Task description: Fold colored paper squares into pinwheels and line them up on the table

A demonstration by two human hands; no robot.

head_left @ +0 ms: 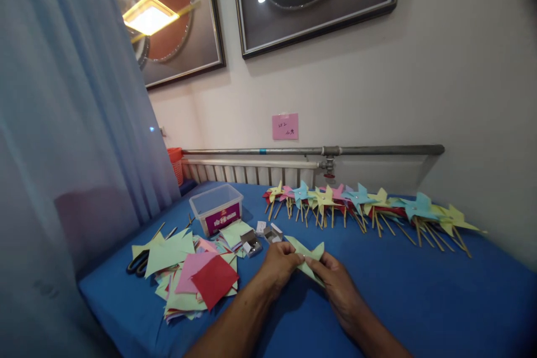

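Between my two hands is a pale green paper pinwheel [309, 275], its corners folded in toward the middle. My left hand [280, 264] pinches it near the centre, thumb on top. From the other side my right hand [337, 279] grips it, with the thumb pressed close to the same spot. A tiny pin head seems to show at the centre, partly covered by the thumbs. Just beyond my left hand lie small open boxes [251, 244] with little metal pieces in one. Any stick behind the pinwheel is hidden.
Finished pinwheels [361, 196] on sticks line the back right of the blue-covered table [403, 302]. Coloured paper squares [215, 282] pile up at left, near black-handled scissors [138, 263]. A clear plastic tub [216, 207] stands behind them. A curtain [75, 123] hangs at left.
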